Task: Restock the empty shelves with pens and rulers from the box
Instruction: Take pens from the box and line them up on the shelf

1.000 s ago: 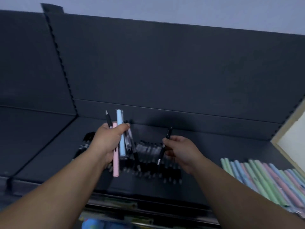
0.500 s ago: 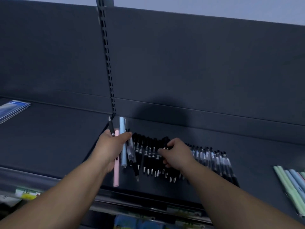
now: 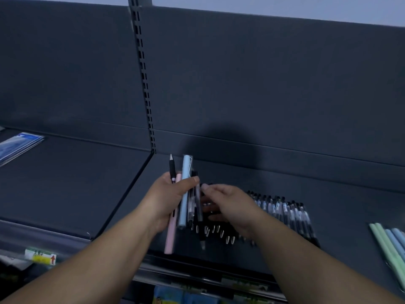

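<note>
Clutching slim cylindrical pens (image 3: 183, 207): left hand (image 3: 164, 200).

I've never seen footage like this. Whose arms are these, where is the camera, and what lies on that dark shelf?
No machine here: these are a person's bare arms, filmed by one camera worn on the head, looking forward and down. The left hand grips a bunch of pens, among them a pink pen and a blue pen. The right hand reaches to that bunch; whether its fingers pinch a pen, I cannot tell. On the shelf lie a row of black pens, pastel pens at the far right and blue packets at the far left.
</note>
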### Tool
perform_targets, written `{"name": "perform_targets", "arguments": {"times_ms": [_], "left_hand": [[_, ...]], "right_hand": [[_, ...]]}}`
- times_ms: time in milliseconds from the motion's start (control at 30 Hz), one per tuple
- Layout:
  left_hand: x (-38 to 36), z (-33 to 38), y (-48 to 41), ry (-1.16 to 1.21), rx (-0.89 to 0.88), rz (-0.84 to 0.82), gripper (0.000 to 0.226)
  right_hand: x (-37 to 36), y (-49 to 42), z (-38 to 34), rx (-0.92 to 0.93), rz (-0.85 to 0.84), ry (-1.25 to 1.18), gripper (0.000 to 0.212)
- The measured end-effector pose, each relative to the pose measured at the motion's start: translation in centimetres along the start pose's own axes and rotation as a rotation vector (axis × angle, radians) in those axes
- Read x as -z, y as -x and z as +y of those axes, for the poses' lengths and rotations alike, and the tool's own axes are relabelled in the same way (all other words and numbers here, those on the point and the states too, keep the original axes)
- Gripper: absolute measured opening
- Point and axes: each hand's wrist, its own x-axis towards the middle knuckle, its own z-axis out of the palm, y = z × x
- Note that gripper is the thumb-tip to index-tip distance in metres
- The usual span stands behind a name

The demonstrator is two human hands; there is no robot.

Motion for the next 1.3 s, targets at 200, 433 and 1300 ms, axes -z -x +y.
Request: {"name": "perform_targets", "arguments": {"times_ms": [200, 433, 1300], "left_hand": [[-1.6, -0.3, -0.1, 0.022, -0.004, 0.001, 0.035], [-4.3, -1.1, 0.2, -0.065, -0.017, 0.027, 0.023], [-8.5, -0.1, -1.4, -0.149, -0.312, 0.128, 0.022]], "right_hand": [[1.2, 0.8, 0.2, -0.054, -0.134, -0.128, 0.018], [2.6, 1.6, 0.5, -0.066, -0.08, -0.242, 0.011], [7.7, 3.9, 1.1, -0.081, 0.339, -0.27, 0.014]]}}
